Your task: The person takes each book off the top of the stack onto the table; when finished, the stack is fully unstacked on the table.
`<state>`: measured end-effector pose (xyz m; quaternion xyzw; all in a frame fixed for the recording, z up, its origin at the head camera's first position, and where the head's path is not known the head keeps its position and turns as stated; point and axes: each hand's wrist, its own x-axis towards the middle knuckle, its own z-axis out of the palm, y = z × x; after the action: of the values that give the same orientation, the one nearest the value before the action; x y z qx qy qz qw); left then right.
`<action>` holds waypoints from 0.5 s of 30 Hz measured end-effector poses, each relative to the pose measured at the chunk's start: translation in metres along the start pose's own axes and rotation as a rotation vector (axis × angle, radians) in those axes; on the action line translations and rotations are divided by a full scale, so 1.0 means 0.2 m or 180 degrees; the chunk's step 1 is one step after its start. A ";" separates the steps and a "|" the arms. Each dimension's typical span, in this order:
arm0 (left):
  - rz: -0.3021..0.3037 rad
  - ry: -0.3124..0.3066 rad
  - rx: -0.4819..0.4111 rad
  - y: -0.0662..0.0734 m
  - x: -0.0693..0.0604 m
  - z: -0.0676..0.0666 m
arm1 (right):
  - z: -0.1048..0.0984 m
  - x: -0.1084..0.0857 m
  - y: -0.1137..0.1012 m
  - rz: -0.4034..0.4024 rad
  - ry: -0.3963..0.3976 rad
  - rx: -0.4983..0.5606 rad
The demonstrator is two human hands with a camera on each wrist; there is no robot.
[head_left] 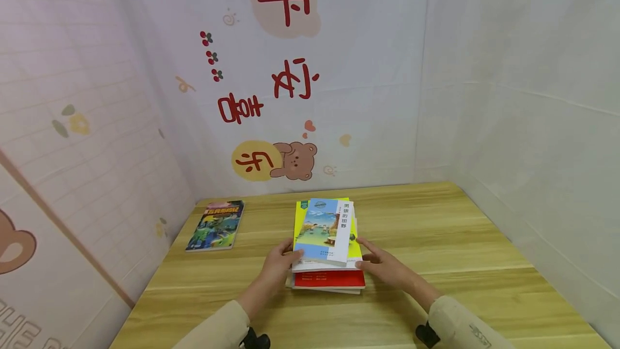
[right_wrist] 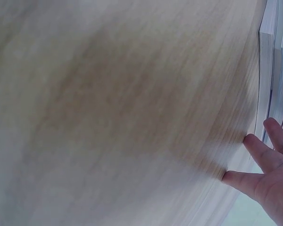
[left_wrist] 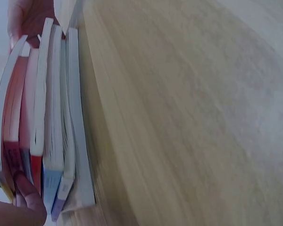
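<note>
Stack of smooth paperbacks [head_left: 325,241], edges uneven; right hand [head_left: 386,267] spread against side, left hand [head_left: 278,265] seemingly likewise.

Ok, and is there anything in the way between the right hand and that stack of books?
No, nothing visible is in the way. The right hand is right at the near right side of the stack of books. The separate book lies off to the left, beyond the left hand.

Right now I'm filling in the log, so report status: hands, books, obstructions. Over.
Left hand, right hand on opposite sides of book stack. Stack uneven, on table. Nothing visibly blocking; lone book apart, at left.
</note>
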<state>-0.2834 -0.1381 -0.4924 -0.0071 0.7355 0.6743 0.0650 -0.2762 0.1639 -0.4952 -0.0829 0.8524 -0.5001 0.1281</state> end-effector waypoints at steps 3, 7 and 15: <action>-0.0002 -0.0090 -0.0045 0.00 -0.01 -0.03 | 0.00 0.00 0.00 -0.0007 -0.0009 -0.0004; -0.0024 -0.0161 -0.0064 0.01 -0.02 -0.07 | 0.00 0.00 -0.01 -0.0041 -0.0023 0.0002; -0.0010 -0.0235 -0.0125 0.01 -0.03 -0.12 | 0.00 0.01 -0.01 0.0003 -0.0032 -0.0004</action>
<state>-0.2794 -0.1630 -0.4886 0.0153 0.7193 0.6883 0.0930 -0.2776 0.1629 -0.4939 -0.0851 0.8521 -0.4991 0.1326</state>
